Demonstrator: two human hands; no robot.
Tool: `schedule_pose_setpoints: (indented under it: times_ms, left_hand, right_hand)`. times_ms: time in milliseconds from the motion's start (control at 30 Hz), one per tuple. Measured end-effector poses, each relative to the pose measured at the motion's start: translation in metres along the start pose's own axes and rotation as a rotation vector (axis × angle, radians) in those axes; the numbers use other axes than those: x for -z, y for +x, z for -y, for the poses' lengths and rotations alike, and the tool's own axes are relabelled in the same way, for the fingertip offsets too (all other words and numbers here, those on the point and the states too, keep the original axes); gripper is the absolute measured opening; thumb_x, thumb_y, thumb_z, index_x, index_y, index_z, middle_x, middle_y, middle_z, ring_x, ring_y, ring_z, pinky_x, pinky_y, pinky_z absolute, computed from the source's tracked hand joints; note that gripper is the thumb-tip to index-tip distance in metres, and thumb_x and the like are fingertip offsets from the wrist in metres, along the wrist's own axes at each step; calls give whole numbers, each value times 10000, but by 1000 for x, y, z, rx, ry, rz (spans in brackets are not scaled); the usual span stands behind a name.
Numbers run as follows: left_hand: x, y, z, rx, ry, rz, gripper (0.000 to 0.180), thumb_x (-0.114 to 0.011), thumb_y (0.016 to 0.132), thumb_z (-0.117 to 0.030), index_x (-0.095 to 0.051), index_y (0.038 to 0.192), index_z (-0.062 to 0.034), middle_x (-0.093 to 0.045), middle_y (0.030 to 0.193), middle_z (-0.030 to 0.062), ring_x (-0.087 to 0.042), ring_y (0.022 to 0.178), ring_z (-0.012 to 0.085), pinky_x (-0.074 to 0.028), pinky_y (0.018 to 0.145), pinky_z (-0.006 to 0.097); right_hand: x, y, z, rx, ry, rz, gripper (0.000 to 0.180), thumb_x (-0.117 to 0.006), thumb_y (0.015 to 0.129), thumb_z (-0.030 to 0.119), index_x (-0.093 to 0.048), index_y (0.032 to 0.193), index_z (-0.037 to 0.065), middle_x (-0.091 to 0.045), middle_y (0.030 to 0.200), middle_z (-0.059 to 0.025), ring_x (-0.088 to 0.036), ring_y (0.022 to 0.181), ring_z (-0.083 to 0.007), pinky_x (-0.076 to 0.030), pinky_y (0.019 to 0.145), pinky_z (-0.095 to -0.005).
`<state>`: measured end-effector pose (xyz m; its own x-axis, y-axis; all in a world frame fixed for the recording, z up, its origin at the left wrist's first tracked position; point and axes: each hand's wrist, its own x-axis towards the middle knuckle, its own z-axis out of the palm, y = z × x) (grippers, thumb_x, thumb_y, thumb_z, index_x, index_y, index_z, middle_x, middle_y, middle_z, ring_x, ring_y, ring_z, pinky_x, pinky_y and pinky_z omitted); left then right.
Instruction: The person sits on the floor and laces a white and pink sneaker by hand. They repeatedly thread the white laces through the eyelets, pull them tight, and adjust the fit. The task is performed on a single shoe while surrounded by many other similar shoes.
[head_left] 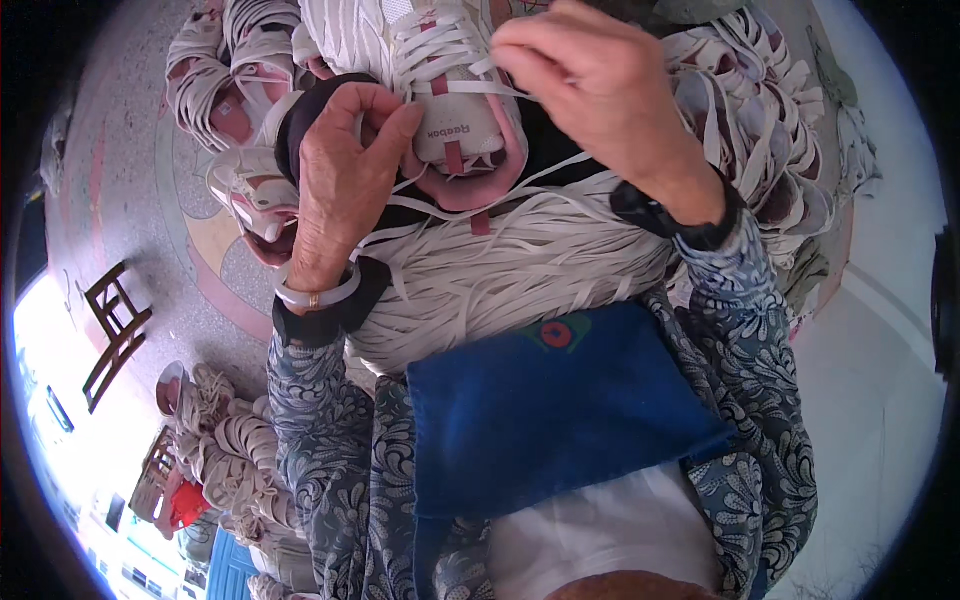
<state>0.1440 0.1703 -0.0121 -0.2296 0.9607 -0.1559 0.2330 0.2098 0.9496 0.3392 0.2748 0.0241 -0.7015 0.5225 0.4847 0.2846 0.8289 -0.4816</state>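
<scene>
Visibly, the left hand (345, 165) and right hand (605, 85) were curled beside the white shoe (462, 122); whether either gripped lace (472, 87) was indeterminable.

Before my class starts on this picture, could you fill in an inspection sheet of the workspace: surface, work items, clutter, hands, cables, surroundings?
Surface: grey speckled floor with curved pink and beige bands; the support under the work is mostly hidden.
Work items: white-and-pink lace-up shoe, toe pointing away from the person; thick bundle of flat white laces nearer the body.
Clutter: heap of pale lace-up shoes at right; white-and-pink shoes at upper left.
Hands: left hand bent at the shoe's left side; right hand over its right side; whether either grips a lace is unclear.
Cables: nothing seen.
Surroundings: dark brown wooden stool-like frame at left.
</scene>
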Motion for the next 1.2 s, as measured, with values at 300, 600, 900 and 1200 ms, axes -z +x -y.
schedule_pose_setpoints:
  times_ms: [300,600,900,1200]
  left_hand:
    - [-1,-6,-4,36,13,19,179,-673,875,-142,-567,869,2,-601,625,31,-561,554,60,-450,511,220]
    - [4,-4,-1,79,-74,68,166,-671,874,-127,-567,869,3,-591,624,21,-551,564,60,-436,514,218]
    - [3,-4,-7,73,-40,38,170,-655,889,-127,-565,876,15,-589,635,16,-539,573,63,-427,550,204]
    - [-2,6,-6,64,37,12,262,-635,920,-225,-569,877,25,-582,599,25,-530,545,63,-417,513,214]
  right_hand:
    - [-23,2,5,91,-307,147,176,-616,867,108,-513,759,14,-454,695,-101,-502,551,-226,-439,501,-332]
    - [3,19,-19,-428,248,490,179,-559,914,120,-536,809,-23,-485,666,-82,-506,575,-194,-418,526,-310]
    - [14,5,-10,-414,211,295,221,-573,929,166,-580,874,-48,-530,639,-87,-455,535,-140,-375,507,-305]
    - [15,-2,-11,-303,242,447,204,-633,903,170,-603,851,-25,-545,701,-77,-464,545,-145,-377,505,-311]
